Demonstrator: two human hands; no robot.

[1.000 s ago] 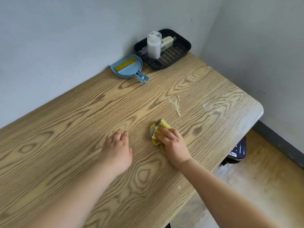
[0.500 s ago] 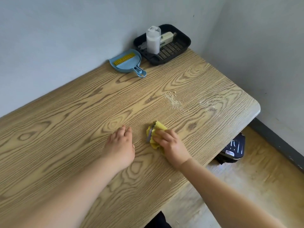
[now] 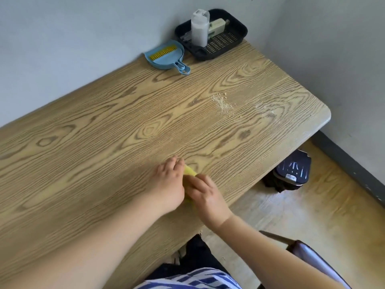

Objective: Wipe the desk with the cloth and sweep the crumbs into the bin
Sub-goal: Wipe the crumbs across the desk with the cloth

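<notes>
The person's two hands are meeting at the lower middle of the frame, on the wood-grain desk (image 3: pixel 104 142). The right hand (image 3: pixel 205 195) is lying over the yellow cloth (image 3: pixel 189 171) with its fingers curled down on it, pressing it to the desk top; only a small yellow corner is showing between the two hands, along with a thin strip lower down. The left hand (image 3: pixel 168 184) is resting just to the left of the cloth, palm down, fingers fairly straight and close together, its edge touching the cloth; whether it is actually gripping the cloth cannot be told, as the fingertips are blurred.

The crumbs (image 3: pixel 223 103) are lying in a small pale scatter on the desk toward the upper right of the frame, well apart from the hands. In the upper middle, against the wall, a blue dustpan (image 3: pixel 166 57) is sitting with a yellow-bristled brush (image 3: pixel 163 52) lying in it, handle pointing toward the lower right. Just to its right, in the corner, a black slotted tray (image 3: pixel 225 44) is holding a white bottle (image 3: pixel 199 28) standing upright and a pale flat object behind it.

At the right of the frame, on the floor partly under the desk edge, a dark bin (image 3: pixel 291 172) is standing.
</notes>
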